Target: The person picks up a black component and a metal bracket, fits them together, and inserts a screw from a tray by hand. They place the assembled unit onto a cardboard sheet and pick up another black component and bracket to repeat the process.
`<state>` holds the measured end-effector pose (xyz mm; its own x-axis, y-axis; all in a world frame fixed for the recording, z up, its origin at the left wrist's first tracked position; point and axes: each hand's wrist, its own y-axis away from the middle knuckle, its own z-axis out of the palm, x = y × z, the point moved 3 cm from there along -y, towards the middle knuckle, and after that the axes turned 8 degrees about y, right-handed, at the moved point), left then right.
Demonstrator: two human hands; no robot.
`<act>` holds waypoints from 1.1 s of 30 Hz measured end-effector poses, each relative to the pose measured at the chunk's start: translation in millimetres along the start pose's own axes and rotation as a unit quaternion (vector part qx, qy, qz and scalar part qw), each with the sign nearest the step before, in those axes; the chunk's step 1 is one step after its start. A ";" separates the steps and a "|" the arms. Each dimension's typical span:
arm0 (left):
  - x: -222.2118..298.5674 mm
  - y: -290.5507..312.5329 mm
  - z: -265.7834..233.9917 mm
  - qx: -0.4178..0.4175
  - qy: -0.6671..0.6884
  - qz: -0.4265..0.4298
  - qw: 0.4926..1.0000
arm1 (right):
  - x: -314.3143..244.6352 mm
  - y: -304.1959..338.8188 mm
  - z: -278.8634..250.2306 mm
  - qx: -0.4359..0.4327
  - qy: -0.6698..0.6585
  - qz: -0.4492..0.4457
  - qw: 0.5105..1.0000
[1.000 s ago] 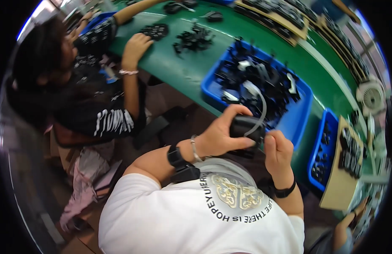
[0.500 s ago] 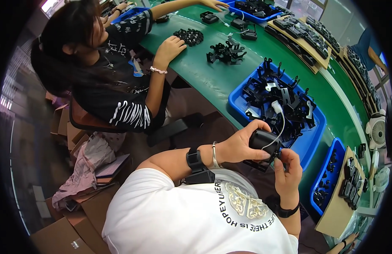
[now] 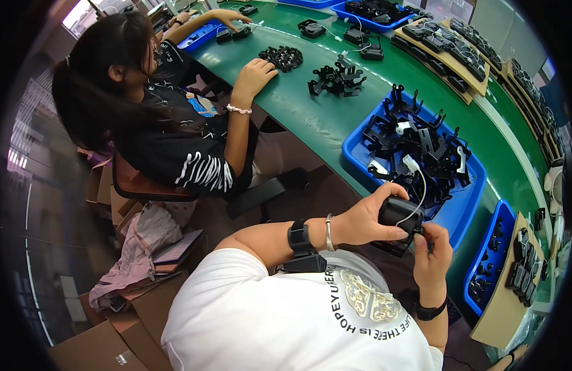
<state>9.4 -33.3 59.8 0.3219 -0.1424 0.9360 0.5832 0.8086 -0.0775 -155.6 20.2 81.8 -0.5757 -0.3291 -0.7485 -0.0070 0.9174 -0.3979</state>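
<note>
My left hand [image 3: 367, 221] is closed around a black rounded housing [image 3: 394, 213], thumb in front and fingers behind. A white cable runs from this housing up to a white connector [image 3: 411, 162], which lies over the brackets in the blue tray. At the housing's right end, my right hand [image 3: 432, 252] pinches with thumb and forefinger; what lies between those fingertips is too small to make out. A black bracket-like piece [image 3: 394, 248] shows under the housing, partly hidden by my left hand.
Black metal brackets [image 3: 422, 137] fill the blue tray [image 3: 353, 143] ahead. On the green table [image 3: 311, 127] lie a bracket pile [image 3: 337, 79] and small black parts [image 3: 282, 58]. A co-worker [image 3: 168, 117] sits at left. Another blue tray [image 3: 468, 285] and a loaded board [image 3: 496, 315] stand right.
The whole view has shifted slightly, moving the scene rightward. The co-worker's far hand has drawn back leftward from the far blue tray. My hands keep their hold on the housing.
</note>
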 end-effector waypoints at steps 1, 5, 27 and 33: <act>-0.9 -0.9 0.3 -0.002 0.001 -0.001 1.000 | 3.3 0.2 -2.5 0.002 0.046 -0.010 0.999; 2.3 -1.2 -1.3 -0.018 -0.054 0.047 0.997 | 19.6 -0.5 -2.2 -0.106 0.067 -0.013 0.992; 8.9 4.8 -3.5 0.044 -0.107 0.062 0.991 | -4.0 -11.4 -5.0 -0.062 0.059 -0.037 0.996; 6.6 -1.8 -12.7 0.007 -0.088 0.032 0.996 | 3.3 -12.5 5.8 -0.031 0.127 -0.056 0.990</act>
<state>20.0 -42.9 61.7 0.2225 0.0110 0.9749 0.5541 0.8213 -0.1357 -152.6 6.4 81.2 -0.7558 -0.3696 -0.5404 -0.1274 0.8927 -0.4323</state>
